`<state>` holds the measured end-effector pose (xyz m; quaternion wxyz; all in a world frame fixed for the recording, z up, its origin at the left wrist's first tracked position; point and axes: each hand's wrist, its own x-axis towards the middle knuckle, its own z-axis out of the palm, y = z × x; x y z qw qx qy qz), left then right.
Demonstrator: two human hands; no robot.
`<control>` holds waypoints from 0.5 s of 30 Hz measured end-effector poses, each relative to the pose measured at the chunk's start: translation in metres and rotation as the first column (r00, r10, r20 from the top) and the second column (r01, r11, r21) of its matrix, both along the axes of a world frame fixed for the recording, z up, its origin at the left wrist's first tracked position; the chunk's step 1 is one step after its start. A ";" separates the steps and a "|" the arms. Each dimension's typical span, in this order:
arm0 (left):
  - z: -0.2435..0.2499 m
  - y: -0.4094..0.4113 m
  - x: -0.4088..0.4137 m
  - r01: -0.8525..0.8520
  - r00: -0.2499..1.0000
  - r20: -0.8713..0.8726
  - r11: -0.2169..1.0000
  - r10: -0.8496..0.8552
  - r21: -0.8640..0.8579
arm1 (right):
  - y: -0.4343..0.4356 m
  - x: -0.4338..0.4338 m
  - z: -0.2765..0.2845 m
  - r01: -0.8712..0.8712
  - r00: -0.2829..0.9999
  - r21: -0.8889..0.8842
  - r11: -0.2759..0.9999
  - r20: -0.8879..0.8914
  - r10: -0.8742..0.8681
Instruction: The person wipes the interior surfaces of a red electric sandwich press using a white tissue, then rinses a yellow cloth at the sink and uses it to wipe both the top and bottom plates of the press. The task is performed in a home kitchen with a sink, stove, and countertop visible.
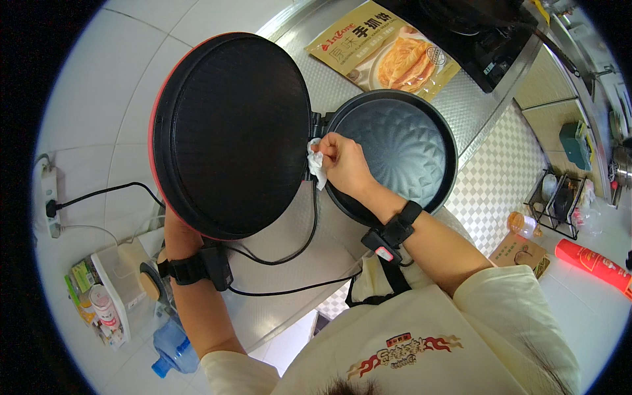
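Observation:
An electric baking pan lies opened out on a metal worktop. Its round lid with a red rim and black plate [237, 138] is at the left, and its dark base plate with a petal pattern [400, 148] is at the right. My right hand [345, 163] pinches a crumpled white tissue [317, 164] against the hinge side between the two halves. Behind the lid's lower left edge is my left hand; only the wrist and forearm show, so its fingers and grip are hidden. Both wrists wear black strapped devices.
A packet of flatbread [390, 54] lies beyond the base, beside a black cooktop [486, 69]. Black cords [291, 259] run over the worktop [281, 212]. A wall power strip [50, 202], a white bin [111, 291] and a blue water bottle [175, 348] are at the left.

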<state>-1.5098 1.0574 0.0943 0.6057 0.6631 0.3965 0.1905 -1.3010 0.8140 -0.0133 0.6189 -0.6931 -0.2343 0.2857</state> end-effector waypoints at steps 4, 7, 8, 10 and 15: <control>0.003 0.000 -0.002 -0.025 1.000 -0.011 0.999 0.025 -0.030 | -0.005 0.014 0.004 -0.178 0.947 -0.086 0.980 0.254 0.195; 0.007 0.000 -0.002 -0.043 0.999 -0.026 0.998 0.042 -0.047 | 0.001 0.025 0.004 -0.268 0.832 -0.171 0.948 0.455 0.317; 0.008 0.000 -0.002 -0.050 0.998 -0.029 0.997 0.049 -0.053 | 0.004 0.028 0.003 -0.276 0.792 -0.210 0.938 0.503 0.346; 0.009 0.002 -0.002 -0.064 0.997 -0.037 0.996 0.061 -0.070 | 0.009 0.032 0.002 -0.287 0.755 -0.241 0.927 0.538 0.374; 0.011 -0.003 -0.007 -0.135 0.990 -0.055 0.980 0.129 -0.145 | 0.001 0.030 0.003 -0.245 0.947 -0.067 0.967 0.199 0.253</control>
